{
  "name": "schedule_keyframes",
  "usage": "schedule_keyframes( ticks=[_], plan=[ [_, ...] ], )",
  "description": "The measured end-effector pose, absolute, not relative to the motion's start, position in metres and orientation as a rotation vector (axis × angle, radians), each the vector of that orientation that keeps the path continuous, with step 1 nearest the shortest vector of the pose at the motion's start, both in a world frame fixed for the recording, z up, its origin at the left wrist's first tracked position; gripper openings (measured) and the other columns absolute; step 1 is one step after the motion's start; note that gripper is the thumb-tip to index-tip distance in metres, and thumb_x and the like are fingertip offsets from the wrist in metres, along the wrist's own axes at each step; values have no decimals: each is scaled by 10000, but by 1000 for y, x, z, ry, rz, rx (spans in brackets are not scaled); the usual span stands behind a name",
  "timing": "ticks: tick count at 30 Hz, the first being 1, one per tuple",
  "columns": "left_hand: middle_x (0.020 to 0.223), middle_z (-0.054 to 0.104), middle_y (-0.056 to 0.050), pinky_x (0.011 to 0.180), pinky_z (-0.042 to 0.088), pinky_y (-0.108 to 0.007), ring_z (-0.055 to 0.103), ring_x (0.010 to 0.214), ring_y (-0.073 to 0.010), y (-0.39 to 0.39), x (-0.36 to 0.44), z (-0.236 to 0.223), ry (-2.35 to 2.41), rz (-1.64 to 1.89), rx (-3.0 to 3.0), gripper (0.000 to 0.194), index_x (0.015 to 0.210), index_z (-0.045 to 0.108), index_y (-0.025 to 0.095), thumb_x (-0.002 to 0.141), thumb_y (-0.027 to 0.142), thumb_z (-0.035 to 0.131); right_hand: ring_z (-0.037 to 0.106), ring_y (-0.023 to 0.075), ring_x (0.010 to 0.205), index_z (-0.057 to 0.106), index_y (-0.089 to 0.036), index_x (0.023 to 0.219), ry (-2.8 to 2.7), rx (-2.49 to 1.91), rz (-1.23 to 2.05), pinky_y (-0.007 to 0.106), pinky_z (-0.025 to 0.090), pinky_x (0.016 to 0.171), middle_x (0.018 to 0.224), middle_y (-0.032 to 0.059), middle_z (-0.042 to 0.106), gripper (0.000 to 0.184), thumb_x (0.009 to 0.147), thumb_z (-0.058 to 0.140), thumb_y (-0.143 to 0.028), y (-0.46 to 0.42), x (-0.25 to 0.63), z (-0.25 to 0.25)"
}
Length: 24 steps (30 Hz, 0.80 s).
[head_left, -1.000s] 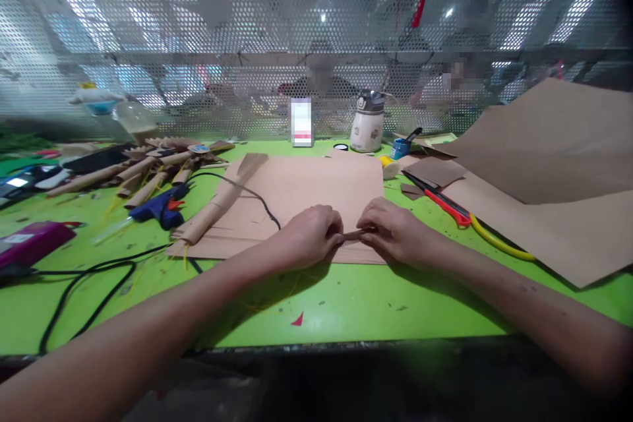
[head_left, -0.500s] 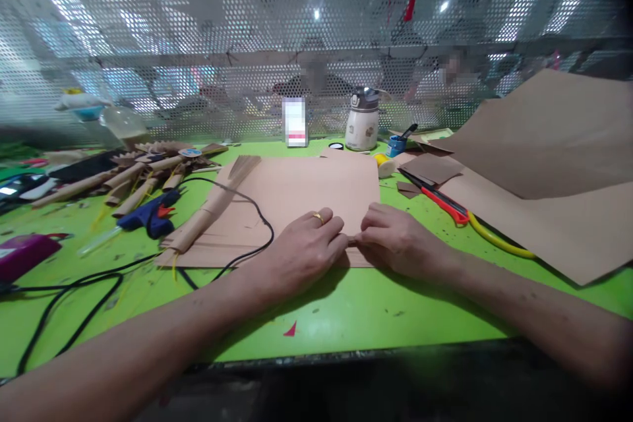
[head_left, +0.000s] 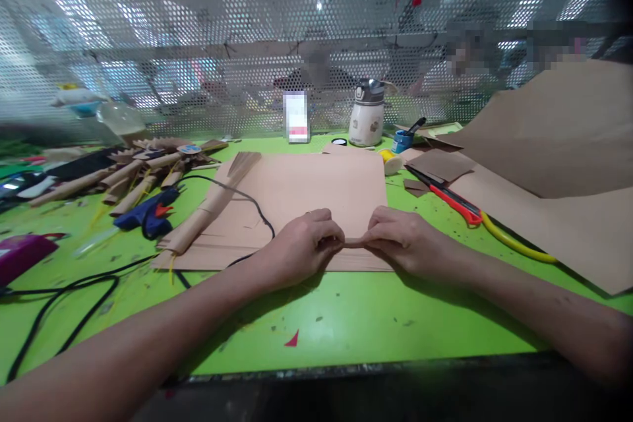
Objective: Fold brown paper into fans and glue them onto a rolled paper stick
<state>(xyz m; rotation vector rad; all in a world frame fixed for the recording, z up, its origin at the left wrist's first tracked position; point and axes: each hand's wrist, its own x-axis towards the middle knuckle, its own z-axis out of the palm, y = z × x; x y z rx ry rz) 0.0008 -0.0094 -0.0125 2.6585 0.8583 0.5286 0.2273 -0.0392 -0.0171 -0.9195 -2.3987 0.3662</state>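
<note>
A sheet of brown kraft paper lies flat on the green table. My left hand and my right hand meet at its near edge. Both pinch a narrow folded strip of that edge between thumbs and fingertips. The fingers of both hands are curled closed. A rolled paper piece with a fanned end rests on the sheet's left side, with a black cable running across it.
A blue glue gun and several rolled paper pieces lie at left. A red utility knife, a yellow tube and large brown sheets lie at right. A white jar stands by the perforated metal screen.
My left hand lay flatter on the paper half a second ago; its fingers have curled back into a pinch. Both hands stay at the near edge.
</note>
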Motion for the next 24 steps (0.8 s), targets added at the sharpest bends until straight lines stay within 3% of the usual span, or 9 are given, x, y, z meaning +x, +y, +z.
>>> schedule_keyframes(
  ticks=[9,24],
  plan=[
    [849,637,-30,650,414,-260,566,738,-149,1,0,-7,959,336,2649,156,898,625,189,888,232,475,578,151,711,683,-168,863,-2359,-1065,441,268,431,648,793,51,668,147,851,550,-106,-32,227,-16],
    [827,644,-42,603,385,-263,579,720,-167,1,0,-11,991,278,2793,147,911,564,200,899,260,431,538,137,661,655,-165,723,-2307,-1238,504,260,417,599,743,36,617,126,786,601,-70,-29,225,-12]
  ],
)
